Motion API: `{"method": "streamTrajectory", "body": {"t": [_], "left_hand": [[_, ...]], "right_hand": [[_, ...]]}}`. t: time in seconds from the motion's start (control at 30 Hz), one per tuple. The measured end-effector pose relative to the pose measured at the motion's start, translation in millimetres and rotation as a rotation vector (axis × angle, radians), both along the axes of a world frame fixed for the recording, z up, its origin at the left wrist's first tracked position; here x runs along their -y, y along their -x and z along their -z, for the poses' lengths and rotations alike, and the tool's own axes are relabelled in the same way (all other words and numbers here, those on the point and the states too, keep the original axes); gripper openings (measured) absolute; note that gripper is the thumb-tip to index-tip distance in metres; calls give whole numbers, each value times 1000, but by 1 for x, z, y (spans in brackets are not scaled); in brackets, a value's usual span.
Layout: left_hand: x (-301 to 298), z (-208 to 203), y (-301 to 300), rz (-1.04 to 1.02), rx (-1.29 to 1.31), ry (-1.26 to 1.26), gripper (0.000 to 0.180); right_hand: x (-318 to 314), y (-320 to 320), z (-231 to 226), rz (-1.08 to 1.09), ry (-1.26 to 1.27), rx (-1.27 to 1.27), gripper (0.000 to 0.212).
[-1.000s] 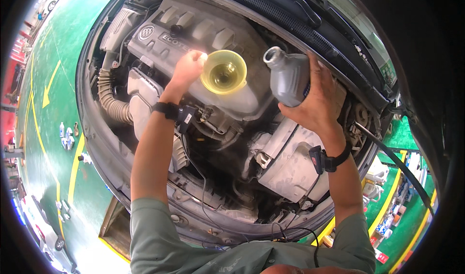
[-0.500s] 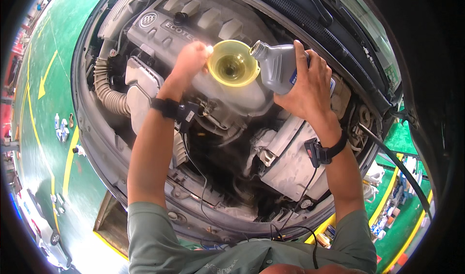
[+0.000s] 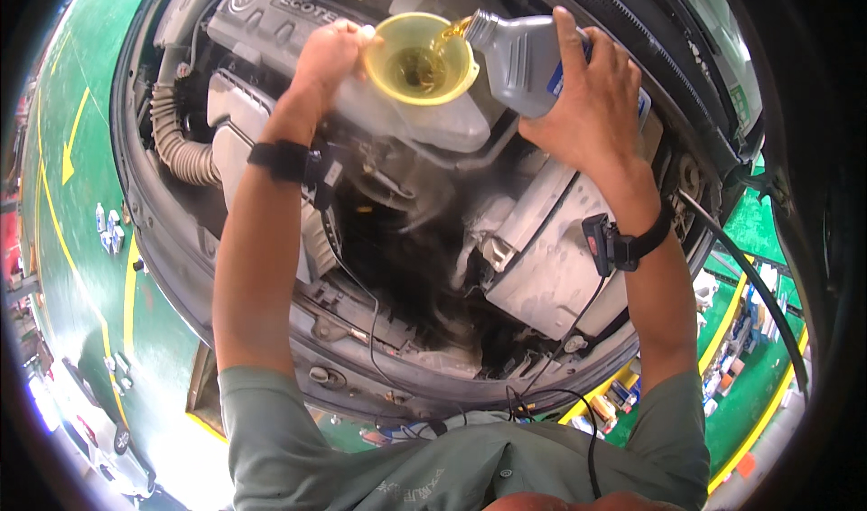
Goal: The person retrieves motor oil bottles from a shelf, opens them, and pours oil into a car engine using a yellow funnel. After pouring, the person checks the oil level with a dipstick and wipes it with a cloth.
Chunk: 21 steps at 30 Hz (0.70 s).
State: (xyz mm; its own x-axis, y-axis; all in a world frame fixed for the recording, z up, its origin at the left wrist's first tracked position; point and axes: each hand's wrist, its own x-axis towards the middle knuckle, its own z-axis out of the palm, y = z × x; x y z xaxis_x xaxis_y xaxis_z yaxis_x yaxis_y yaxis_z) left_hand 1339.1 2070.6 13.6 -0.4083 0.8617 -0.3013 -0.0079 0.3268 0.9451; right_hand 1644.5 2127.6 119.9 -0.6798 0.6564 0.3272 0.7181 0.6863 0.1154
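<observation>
A translucent yellow funnel (image 3: 386,70) stands over the engine, its spout hidden from view. Fingers of my left hand (image 3: 330,58) pinch the funnel's left rim. In my right hand (image 3: 591,100) is a grey oil bottle (image 3: 524,64), gripped round its body and tipped to the left. The bottle's open neck is above the funnel's right rim. A stream of amber oil (image 3: 452,31) runs from the neck into the funnel, and some lies in its bottom. Beneath both hands is the grey plastic engine cover (image 3: 280,25).
A ribbed air hose (image 3: 176,145) curves along the bay's left side. At the right, a pale box-shaped cover (image 3: 546,281) sits near the dark hood prop rod (image 3: 754,285). Thin cables (image 3: 370,330) trail from both wrist straps. Small bottles (image 3: 108,229) stand on the green floor.
Oil now pours from the bottle, where no stream showed before. The bottle is tipped further. Both hands, the funnel and the engine bay appear higher in the view.
</observation>
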Motion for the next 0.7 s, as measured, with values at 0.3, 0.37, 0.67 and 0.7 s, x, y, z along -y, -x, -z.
{"method": "streamTrajectory", "body": {"t": [0.3,0.37,0.67,0.7], "left_hand": [[3,4,7,-19,92,-27,16],[3,4,7,-14,91,-30,15],[4,1,4,-86,198,-38,12],[4,0,4,-90,195,-39,13]], "right_hand": [[9,3,-13,55,49,61,116],[13,6,-15,77,40,70,116],[9,4,-16,120,93,120,116],[13,6,-20,140,100,124,116]]}}
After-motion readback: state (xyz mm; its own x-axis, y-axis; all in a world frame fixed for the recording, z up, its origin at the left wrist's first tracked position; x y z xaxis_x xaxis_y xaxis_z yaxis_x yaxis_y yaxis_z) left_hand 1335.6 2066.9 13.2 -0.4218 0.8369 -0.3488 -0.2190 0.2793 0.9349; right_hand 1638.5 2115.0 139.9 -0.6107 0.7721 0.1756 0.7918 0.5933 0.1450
